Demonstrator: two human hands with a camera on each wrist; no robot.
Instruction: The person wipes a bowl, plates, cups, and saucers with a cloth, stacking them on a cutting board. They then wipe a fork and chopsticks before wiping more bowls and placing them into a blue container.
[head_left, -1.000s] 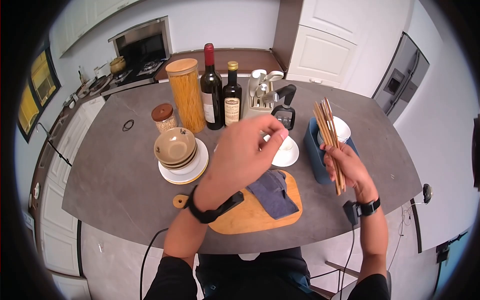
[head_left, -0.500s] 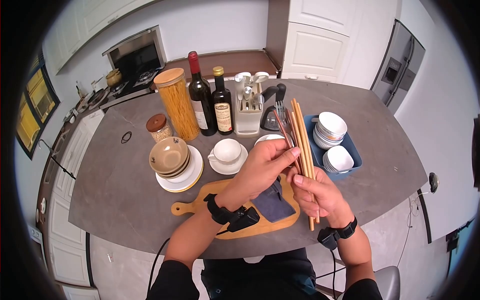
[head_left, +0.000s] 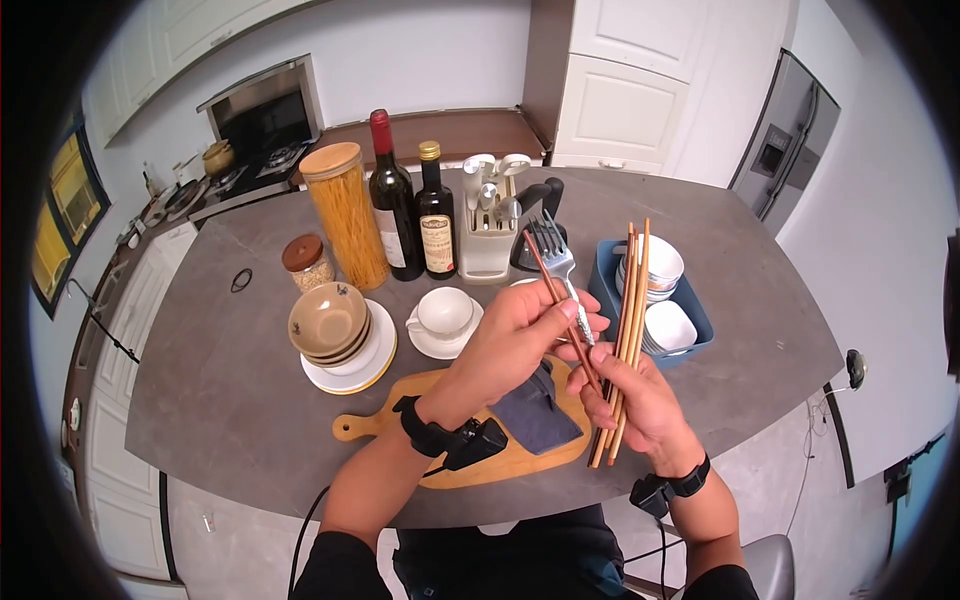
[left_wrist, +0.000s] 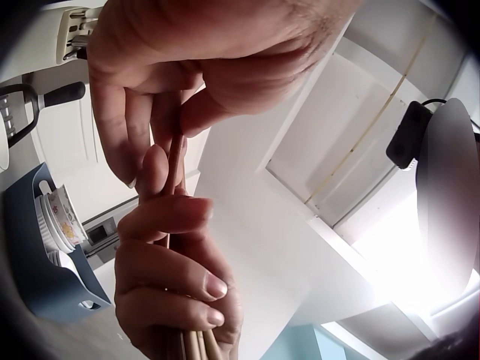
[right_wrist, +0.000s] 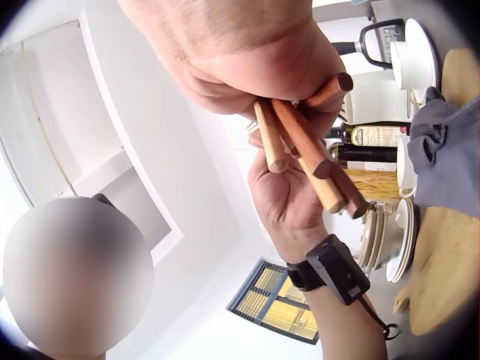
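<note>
In the head view my left hand (head_left: 525,330) pinches a reddish-brown chopstick (head_left: 541,264), tilted left. A metal fork (head_left: 557,258), tines up, lies beside that chopstick, its handle passing at the left thumb tip and fingers. My right hand (head_left: 640,400) grips a bundle of wooden chopsticks (head_left: 633,330), some light and some dark, standing nearly upright. The lower end of the tilted chopstick runs into the right fingers. Below, the chopstick ends (right_wrist: 324,166) stick out of the right hand. Under both hands lies a dark grey-blue cloth (head_left: 540,415) on a wooden cutting board (head_left: 420,385).
A blue bin (head_left: 605,275) with white bowls (head_left: 670,325) stands right of the hands. Left are stacked beige bowls (head_left: 325,315) on plates and a white cup (head_left: 445,312) on a saucer. Behind stand a pasta jar (head_left: 345,220), two bottles and a knife block (head_left: 487,245).
My right hand has brought the chopsticks left from over the bin to the table's middle, and my left hand has come to them. The fork and one dark chopstick now lean apart from the bundle.
</note>
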